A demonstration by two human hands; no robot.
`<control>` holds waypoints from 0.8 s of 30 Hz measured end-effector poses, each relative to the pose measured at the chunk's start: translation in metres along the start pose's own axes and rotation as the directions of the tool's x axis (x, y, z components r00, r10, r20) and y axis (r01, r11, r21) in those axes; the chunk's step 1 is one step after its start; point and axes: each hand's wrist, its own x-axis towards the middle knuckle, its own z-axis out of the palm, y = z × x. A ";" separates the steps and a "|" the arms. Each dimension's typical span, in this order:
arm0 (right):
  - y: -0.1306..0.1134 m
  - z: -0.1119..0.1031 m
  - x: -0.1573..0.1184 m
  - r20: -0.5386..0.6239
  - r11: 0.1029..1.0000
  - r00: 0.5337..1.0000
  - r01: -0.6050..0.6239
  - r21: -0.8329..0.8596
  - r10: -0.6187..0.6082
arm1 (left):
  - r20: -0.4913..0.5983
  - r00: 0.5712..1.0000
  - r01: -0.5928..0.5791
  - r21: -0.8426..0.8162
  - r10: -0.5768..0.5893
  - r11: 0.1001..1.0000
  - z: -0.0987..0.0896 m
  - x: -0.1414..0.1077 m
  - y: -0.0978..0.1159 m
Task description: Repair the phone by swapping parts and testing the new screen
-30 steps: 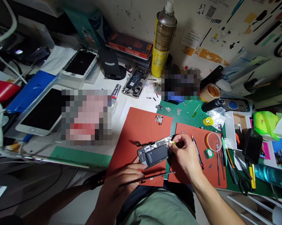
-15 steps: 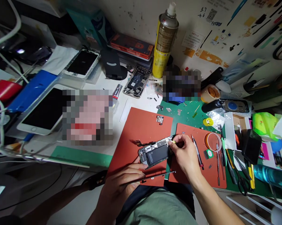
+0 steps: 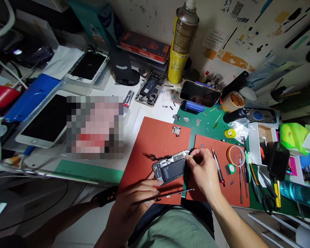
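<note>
An opened phone body [image 3: 173,169], with its black battery and circuit board exposed, is tilted above the red mat. My left hand [image 3: 131,198] is closed, its fingers at the phone's lower left end. The same hand also grips a thin dark phone screen [image 3: 167,196], seen edge-on below the body and apart from it at the right. My right hand [image 3: 204,168] pinches at the phone's upper right end, where a speck of yellow shows by the fingertips; what it holds is too small to name. A small metal phone part [image 3: 176,131] lies on the mat beyond the phone.
Red mats [image 3: 155,137] lie on a green cutting mat [image 3: 209,120]. To the right are a screwdriver [image 3: 218,165], a tape roll [image 3: 235,155] and scissors [image 3: 268,203]. Behind stand a yellow spray can [image 3: 179,51] and a phone [image 3: 201,93] on a blue stand. Another person's arm [image 3: 67,212] reaches in lower left.
The view has shifted slightly. Both hands keep almost the same place on the phone body and screen; the yellow speck at my right fingertips shows a little less.
</note>
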 end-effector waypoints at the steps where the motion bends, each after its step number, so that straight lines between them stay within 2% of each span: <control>1: 0.000 0.000 0.000 0.003 1.000 1.000 -0.002 0.003 0.002 | 0.002 1.000 0.003 0.000 -0.003 1.000 0.000 0.000 0.000; 8: 0.003 0.000 0.007 0.059 0.990 0.995 -0.091 0.109 0.085 | 0.000 1.000 -0.011 0.001 0.011 1.000 0.001 0.001 0.000; 15: 0.005 -0.001 0.009 0.100 0.972 0.990 -0.118 0.202 0.099 | -0.009 1.000 -0.017 0.022 0.017 1.000 0.001 0.002 0.002; 19: 0.004 -0.001 0.008 0.105 0.973 0.989 -0.119 0.198 0.100 | -0.014 1.000 -0.020 0.031 0.020 0.999 0.001 0.002 0.002; 24: 0.004 -0.001 0.008 0.076 0.981 0.994 -0.090 0.169 0.078 | -0.033 0.998 0.053 0.068 -0.051 0.996 0.002 0.003 0.003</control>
